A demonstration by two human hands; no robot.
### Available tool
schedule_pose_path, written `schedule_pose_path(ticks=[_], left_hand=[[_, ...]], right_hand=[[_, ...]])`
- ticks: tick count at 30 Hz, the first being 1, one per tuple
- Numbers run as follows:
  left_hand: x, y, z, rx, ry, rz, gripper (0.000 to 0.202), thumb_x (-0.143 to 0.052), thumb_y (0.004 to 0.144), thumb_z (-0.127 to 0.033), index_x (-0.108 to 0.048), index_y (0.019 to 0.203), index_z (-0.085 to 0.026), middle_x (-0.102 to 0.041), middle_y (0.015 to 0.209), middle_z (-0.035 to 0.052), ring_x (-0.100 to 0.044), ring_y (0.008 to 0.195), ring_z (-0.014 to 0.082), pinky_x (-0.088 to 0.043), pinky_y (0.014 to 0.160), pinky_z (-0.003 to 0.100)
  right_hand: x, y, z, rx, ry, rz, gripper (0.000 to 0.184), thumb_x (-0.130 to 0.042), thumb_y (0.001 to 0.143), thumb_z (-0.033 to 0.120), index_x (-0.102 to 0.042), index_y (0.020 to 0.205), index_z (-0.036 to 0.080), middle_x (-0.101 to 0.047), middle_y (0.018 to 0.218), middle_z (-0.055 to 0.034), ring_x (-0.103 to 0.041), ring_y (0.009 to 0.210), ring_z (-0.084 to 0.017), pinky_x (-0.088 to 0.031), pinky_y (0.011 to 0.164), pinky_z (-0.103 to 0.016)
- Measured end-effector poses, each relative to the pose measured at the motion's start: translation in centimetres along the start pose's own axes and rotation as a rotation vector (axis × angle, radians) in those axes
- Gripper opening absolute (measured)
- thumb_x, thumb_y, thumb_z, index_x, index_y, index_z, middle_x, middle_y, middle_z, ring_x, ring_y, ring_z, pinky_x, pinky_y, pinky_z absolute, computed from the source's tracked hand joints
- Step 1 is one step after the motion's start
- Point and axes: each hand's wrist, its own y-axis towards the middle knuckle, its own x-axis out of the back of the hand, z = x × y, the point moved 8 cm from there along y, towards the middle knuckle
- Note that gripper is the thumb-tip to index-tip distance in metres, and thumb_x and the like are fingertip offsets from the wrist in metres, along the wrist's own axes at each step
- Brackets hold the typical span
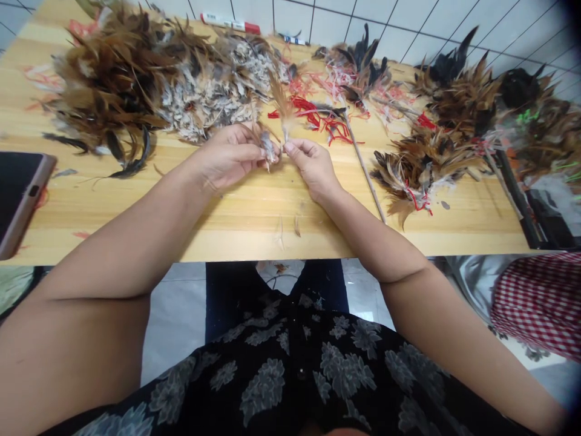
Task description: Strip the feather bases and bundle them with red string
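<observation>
Pinching a slim tan feather [282, 106] near its quill, the right hand [313, 166] is closed, thumb and forefinger tight together, while the left hand [227, 156] grips a small grey feather tuft [269, 147] just beside it, both held over the middle of the worktop [272, 206]. A short, firm pinch right at the base suits so thin a shaft, since it gives the feather the least room to bend. Strands of red thread [313, 112] lie just beyond the hands, and a thin wooden stick [363, 169] runs off to the right. Heaps of brown feathers [109, 85] and grey speckled down [213, 91] fill the far left, with tied feather bunches [426, 169] on the right. A dark tablet in a brown case [22, 194] sits at the left edge, a marker pen [230, 23] along the far edge
</observation>
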Motion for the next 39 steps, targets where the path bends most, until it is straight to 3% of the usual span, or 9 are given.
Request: schedule_pose_path(ticks=[4,9,14,19,22,25,29,33,39], left_hand=[[0.3,-0.1,0.3,0.022,-0.012,-0.026,0.033,-0.108,0.088,-0.017,-0.077,0.100,-0.022,-0.083,0.093,0.0082,-0.087,0.089,0.0302,-0.071,0.083,0.040],[-0.5,-0.3,0.3,0.009,-0.051,0.010,0.039,-0.115,0.087,-0.025,-0.077,0.098,-0.022,-0.085,0.092,0.0063,-0.088,0.088,0.0281,-0.072,0.074,0.033],[-0.2,-0.1,0.8,0.010,-0.032,0.016,0.044,-0.119,0.088,-0.033,-0.077,0.097,-0.024,-0.084,0.087,0.0045,-0.089,0.085,0.0291,-0.074,0.073,0.035],[2.6,0.8,0.1,-0.109,0.143,-0.065,0.040,-0.112,0.096,-0.024,-0.072,0.101,-0.024,-0.075,0.080,-0.0050,-0.085,0.107,0.0247,-0.070,0.095,0.036],[3.6,0.9,-1.3,-0.227,0.269,-0.120,0.044,-0.113,0.097,-0.030,-0.069,0.102,-0.025,-0.071,0.080,-0.0069,-0.080,0.119,0.0243,-0.064,0.106,0.038],[3.0,0.3,-2.5,-0.268,0.259,-0.127,0.056,-0.117,0.091,-0.050,-0.068,0.104,-0.026,-0.077,0.089,-0.0041,-0.082,0.119,0.0284,-0.064,0.103,0.043],[0.7,-0.9,-3.1,-0.238,0.211,-0.031,0.058,-0.115,0.090,-0.065,-0.072,0.109,-0.031,-0.084,0.098,-0.0009,-0.088,0.120,0.0329,-0.069,0.099,0.049],[-0.3,-0.8,-2.3,-0.222,0.216,-0.008,0.061,-0.117,0.086,-0.069,-0.074,0.107,-0.032,-0.084,0.101,0.0010,-0.090,0.118,0.0345,-0.073,0.099,0.050],[1.1,1.2,0.4,-0.257,0.298,-0.100,0.062,-0.117,0.087,-0.070,-0.073,0.104,-0.030,-0.081,0.098,0.0052,-0.088,0.118,0.0401,-0.074,0.105,0.057]], right_hand=[[-0.2,0.0,-0.1,0.009,-0.043,0.012,0.059,-0.105,0.091,0.075,-0.076,0.092,0.023,-0.082,0.098,-0.0029,-0.077,0.107,-0.021,-0.065,0.104,-0.034],[-0.2,0.3,-0.8,0.014,-0.038,0.017,0.059,-0.102,0.094,0.076,-0.075,0.094,0.024,-0.081,0.097,-0.0017,-0.071,0.097,-0.018,-0.062,0.096,-0.031],[-0.4,0.5,-1.4,0.053,-0.020,0.040,0.063,-0.098,0.095,0.082,-0.073,0.094,0.024,-0.076,0.092,0.0000,-0.067,0.092,-0.016,-0.059,0.090,-0.030],[-0.2,0.6,-1.6,0.066,-0.048,0.032,0.062,-0.096,0.098,0.081,-0.073,0.095,0.023,-0.073,0.092,0.0004,-0.066,0.091,-0.016,-0.058,0.086,-0.029],[0.1,0.6,-1.5,0.075,-0.066,0.018,0.059,-0.096,0.100,0.079,-0.076,0.098,0.023,-0.074,0.094,0.0005,-0.067,0.092,-0.015,-0.059,0.087,-0.028],[0.4,0.7,-1.6,0.073,-0.077,0.008,0.058,-0.097,0.100,0.078,-0.077,0.100,0.023,-0.075,0.095,0.0004,-0.068,0.093,-0.015,-0.060,0.089,-0.028],[0.7,0.9,-1.9,0.086,-0.081,0.001,0.059,-0.095,0.101,0.080,-0.079,0.101,0.023,-0.074,0.094,0.0007,-0.068,0.093,-0.016,-0.062,0.092,-0.030],[0.6,1.1,-2.3,0.088,-0.085,0.012,0.061,-0.096,0.099,0.081,-0.079,0.101,0.023,-0.073,0.091,0.0009,-0.069,0.096,-0.017,-0.063,0.094,-0.031],[0.0,0.7,-1.8,0.085,-0.072,0.055,0.061,-0.098,0.096,0.081,-0.080,0.097,0.023,-0.082,0.099,-0.0017,-0.074,0.101,-0.018,-0.066,0.099,-0.032]])
